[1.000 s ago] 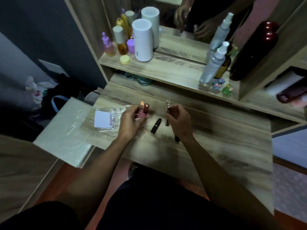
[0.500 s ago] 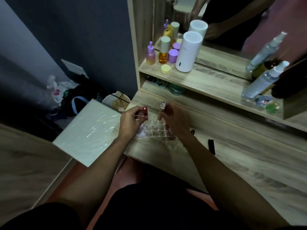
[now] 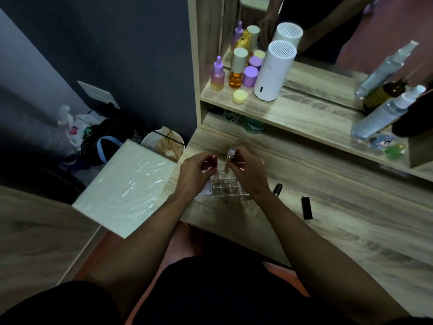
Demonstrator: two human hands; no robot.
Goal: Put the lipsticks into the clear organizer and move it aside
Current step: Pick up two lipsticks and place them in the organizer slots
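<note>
A clear organizer (image 3: 224,186) with a grid of small cells sits on the wooden desk (image 3: 346,231), between my hands. My left hand (image 3: 195,171) holds a dark red lipstick (image 3: 212,160) upright at the organizer's far left corner. My right hand (image 3: 248,171) holds a silver-capped clear lipstick tube (image 3: 230,157) upright over the back cells. Two black lipsticks lie on the desk to the right: one (image 3: 277,188) by my right wrist, another (image 3: 307,207) farther right.
A shelf above the desk carries a white cylinder (image 3: 273,71), purple and yellow bottles (image 3: 236,71) and spray bottles (image 3: 384,113). A mirror stands behind them. A white plastic-wrapped board (image 3: 126,186) and a bin (image 3: 164,143) are left of the desk.
The view swung left, so the organizer now sits between my hands. Both hands lowered their lipsticks toward its cells. The loose black lipsticks now appear to the right.
</note>
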